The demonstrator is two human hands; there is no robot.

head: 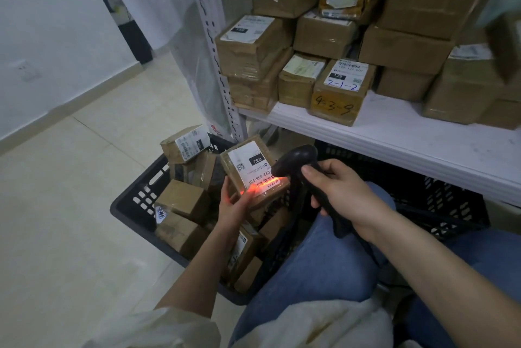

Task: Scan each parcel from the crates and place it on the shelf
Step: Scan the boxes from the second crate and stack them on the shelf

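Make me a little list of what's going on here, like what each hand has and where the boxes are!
left hand: holds a parcel, label up
right hand: grips the black scanner
scanner light: red glow on the parcel's barcode
crate: black, on the floor, more parcels inside
shelf: white, stacked with brown boxes
marked box: handwritten 4-3-9, near the shelf's front edge

The scene is dimly and evenly lit; a red glow is cast on the parcel label (255, 171) by the scanner (296, 160). Edges are bent by wide-angle distortion, and the upper right corner is blurred.
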